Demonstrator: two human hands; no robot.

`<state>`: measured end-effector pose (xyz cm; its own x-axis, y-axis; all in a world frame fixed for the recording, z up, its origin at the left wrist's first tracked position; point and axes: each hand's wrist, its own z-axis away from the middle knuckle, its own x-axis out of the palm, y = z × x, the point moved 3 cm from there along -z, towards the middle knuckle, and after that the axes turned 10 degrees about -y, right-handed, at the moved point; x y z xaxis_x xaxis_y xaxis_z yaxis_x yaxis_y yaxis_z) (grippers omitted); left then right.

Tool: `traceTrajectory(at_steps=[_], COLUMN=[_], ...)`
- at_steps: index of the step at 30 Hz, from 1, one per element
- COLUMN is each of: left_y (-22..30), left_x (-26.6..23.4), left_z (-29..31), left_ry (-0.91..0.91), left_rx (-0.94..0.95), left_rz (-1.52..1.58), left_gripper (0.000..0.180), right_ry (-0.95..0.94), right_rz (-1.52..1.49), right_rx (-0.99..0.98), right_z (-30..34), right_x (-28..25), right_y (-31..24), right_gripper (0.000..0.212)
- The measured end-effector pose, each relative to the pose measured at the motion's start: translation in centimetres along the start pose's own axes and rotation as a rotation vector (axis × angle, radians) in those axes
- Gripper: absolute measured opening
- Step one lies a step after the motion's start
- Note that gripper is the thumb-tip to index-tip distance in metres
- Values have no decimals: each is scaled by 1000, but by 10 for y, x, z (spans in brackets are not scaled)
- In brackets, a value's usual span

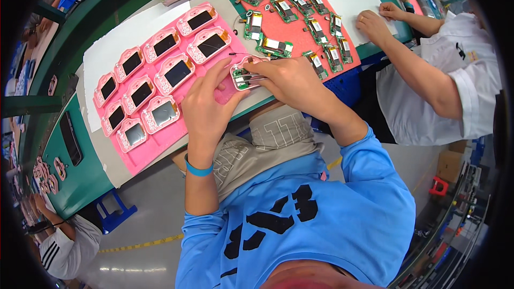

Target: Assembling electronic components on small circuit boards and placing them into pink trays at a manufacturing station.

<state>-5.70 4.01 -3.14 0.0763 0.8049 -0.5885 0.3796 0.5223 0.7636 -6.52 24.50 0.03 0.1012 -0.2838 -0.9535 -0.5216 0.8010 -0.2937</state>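
Observation:
A pink case (pixel 234 78) with a green circuit board (pixel 239 73) inside lies in front of me at the table's near edge. My left hand (pixel 206 104) closes on its left side, thumb along the lower edge and forefinger near the top. From the right, my right hand (pixel 292 80) reaches over the case with its fingers pinched on slim metal tweezers (pixel 256 77), whose tips are over the board. The right fingers hide part of the case. A thin dark cable (pixel 243 53) runs above it. Several pink cases with screens (pixel 174 73) stand in rows to the left.
Several green boards with silver batteries (pixel 277 47) lie on a red-pink mat (pixel 292 31) at the upper right. A co-worker's hands (pixel 375 24) rest on a white sheet to the right. A black phone-like slab (pixel 70 138) lies on the green tabletop at far left.

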Motion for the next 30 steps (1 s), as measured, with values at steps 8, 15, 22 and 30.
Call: traceTrajectory(at_steps=[8, 15, 22, 30], left_y=[-6, -5, 5, 9], left_x=[2, 1, -8, -10], left_z=[0, 0, 0, -1], left_ry=[34, 49, 34, -51], left_rx=[58, 49, -3, 19], left_rz=[-42, -42, 10, -54], left_gripper=[75, 75, 67, 51], right_ry=[144, -89, -177, -198], right_rz=[-173, -275, -434, -276], right_rx=[-21, -46, 68, 155], right_z=[-8, -15, -27, -18], right_x=[11, -8, -47, -38], right_y=[2, 1, 16, -7], right_gripper=[38, 39, 36, 46])
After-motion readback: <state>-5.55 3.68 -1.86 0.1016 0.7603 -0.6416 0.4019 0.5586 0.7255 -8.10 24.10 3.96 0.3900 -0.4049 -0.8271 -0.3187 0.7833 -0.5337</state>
